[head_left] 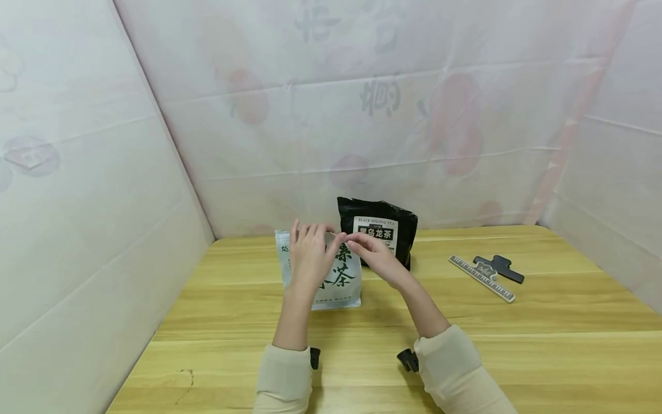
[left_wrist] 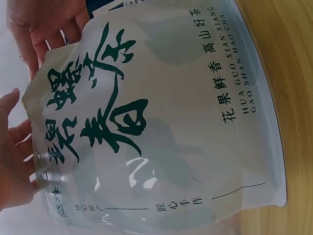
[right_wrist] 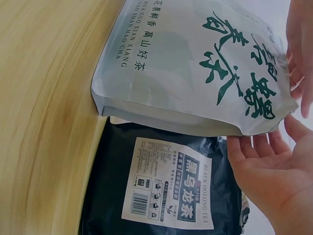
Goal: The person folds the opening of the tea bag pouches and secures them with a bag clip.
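Note:
A pale green-white tea bag with dark green characters stands upright on the table. My left hand is at its top edge, several fingers spread and the thumb toward the right corner. In the left wrist view, fingertips of the left hand go behind the top edge of the tea bag. My right hand pinches the top right corner. From the right wrist view, fingers of the right hand lie behind the tea bag, thumb at the corner. The left fingertips are partly hidden.
Behind and to the right stands a black oolong tea bag with a pale label. Farther right on the wooden table lie a pale long clip with a piano-key pattern and a black clip. Cloth walls surround the table.

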Demonstrator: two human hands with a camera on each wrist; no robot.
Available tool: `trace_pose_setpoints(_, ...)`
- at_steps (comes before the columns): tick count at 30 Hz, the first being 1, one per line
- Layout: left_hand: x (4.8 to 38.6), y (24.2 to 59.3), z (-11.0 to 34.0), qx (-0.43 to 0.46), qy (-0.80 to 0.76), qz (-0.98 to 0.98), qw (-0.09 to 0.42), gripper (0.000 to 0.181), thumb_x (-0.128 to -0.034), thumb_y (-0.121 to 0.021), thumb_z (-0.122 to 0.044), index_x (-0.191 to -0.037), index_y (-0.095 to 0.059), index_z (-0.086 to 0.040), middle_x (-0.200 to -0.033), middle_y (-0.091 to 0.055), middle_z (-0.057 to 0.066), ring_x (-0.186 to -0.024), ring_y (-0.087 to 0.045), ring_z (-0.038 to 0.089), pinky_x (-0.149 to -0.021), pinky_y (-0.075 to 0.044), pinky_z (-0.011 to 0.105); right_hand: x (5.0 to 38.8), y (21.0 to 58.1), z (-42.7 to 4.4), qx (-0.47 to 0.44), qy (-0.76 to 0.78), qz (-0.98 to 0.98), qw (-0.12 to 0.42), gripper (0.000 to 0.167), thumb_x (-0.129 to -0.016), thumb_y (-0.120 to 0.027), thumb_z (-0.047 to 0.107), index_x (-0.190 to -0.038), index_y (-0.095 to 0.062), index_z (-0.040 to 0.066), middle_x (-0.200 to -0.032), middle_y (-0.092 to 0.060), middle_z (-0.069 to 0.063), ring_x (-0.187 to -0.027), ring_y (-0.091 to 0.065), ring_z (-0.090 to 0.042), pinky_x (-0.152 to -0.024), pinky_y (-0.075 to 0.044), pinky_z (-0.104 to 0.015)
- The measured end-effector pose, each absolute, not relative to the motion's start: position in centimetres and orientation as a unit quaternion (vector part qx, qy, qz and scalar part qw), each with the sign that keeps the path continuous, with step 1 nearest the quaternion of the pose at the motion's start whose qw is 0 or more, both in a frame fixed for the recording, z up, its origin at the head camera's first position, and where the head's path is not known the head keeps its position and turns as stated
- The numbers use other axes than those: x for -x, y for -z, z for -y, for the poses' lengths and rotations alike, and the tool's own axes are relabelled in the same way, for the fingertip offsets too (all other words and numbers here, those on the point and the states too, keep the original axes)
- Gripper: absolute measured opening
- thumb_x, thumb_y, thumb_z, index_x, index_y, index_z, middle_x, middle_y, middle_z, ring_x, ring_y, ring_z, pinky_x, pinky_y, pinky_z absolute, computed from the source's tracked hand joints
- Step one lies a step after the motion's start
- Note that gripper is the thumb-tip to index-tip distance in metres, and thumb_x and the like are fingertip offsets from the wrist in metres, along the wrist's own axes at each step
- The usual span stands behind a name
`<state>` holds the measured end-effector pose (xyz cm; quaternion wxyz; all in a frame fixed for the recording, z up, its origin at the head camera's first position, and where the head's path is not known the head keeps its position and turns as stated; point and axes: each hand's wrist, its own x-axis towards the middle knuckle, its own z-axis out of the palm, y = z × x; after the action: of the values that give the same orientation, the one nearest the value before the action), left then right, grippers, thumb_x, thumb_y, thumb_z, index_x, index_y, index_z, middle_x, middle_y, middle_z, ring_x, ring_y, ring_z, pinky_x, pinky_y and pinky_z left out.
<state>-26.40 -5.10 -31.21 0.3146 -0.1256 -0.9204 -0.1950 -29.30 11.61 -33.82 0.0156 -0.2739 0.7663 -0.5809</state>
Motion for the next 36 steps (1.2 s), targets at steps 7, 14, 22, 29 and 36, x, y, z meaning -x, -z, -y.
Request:
trace_pose_setpoints(7,26.4,31.4,5.5,0.139,0.204,0.916,0.317,0.026,-0.0892,-0.059,-0.037,-0.100,-0.062,-0.013,-0.100,-0.062,0.002,-0.104,-0.050,0.022,-0.106,-0.014,0.036,29.2,33.9,-11.6,0.266,0.575,-0.774,0.016,0.040,-0.094,-0.051,0.035,-0.122,-0.054,0.006,-0.123,-0.052,-0.008,-0.116,-0.047,-0.023,-0.096,-0.036,-0.044)
trace_pose_setpoints(14,26.2,31.3,6.1,0.163,0.206,0.914,0.309,0.022,-0.0894,-0.061,-0.031,-0.100,-0.063,-0.013,-0.102,-0.062,0.002,-0.104,-0.050,0.022,-0.105,-0.017,0.036,29.1,33.9,-11.3,0.270,0.572,-0.774,0.005,0.036,-0.094,-0.054,0.030,-0.119,-0.055,0.004,-0.117,-0.056,-0.009,-0.108,-0.052,-0.023,-0.090,-0.042,-0.042)
trace_pose_setpoints(22,26.3,31.2,6.1,0.161,0.193,0.921,0.299,0.019,-0.0897,-0.061,-0.025,-0.102,-0.062,-0.011,-0.101,-0.062,0.002,-0.105,-0.049,0.023,-0.106,-0.014,0.036,29.4,34.1,-11.3,0.278,0.577,-0.768,0.019,0.038,-0.094,-0.054,0.020,-0.128,-0.051,0.003,-0.125,-0.053,-0.012,-0.111,-0.051,-0.025,-0.090,-0.043,-0.039)
trace_pose_setpoints(29,26.5,31.4,5.9,0.158,0.177,0.917,0.322,0.015,-0.0888,-0.062,-0.019,-0.101,-0.062,-0.010,-0.097,-0.062,0.002,-0.100,-0.050,0.022,-0.106,-0.016,0.036,29.4,34.2,-10.8,0.266,0.565,-0.781,-0.009,0.027,-0.092,-0.058,0.014,-0.115,-0.059,-0.001,-0.108,-0.062,-0.012,-0.095,-0.058,-0.023,-0.079,-0.048,-0.036)
trace_pose_setpoints(36,26.5,31.6,5.8,0.158,0.174,0.913,0.333,0.013,-0.0890,-0.062,-0.019,-0.098,-0.063,-0.010,-0.095,-0.062,0.003,-0.100,-0.050,0.022,-0.105,-0.018,0.036,29.1,34.2,-10.0,0.224,0.569,-0.790,-0.045,0.019,-0.088,-0.062,0.009,-0.105,-0.063,0.000,-0.098,-0.064,-0.010,-0.087,-0.061,-0.022,-0.075,-0.049,-0.034)
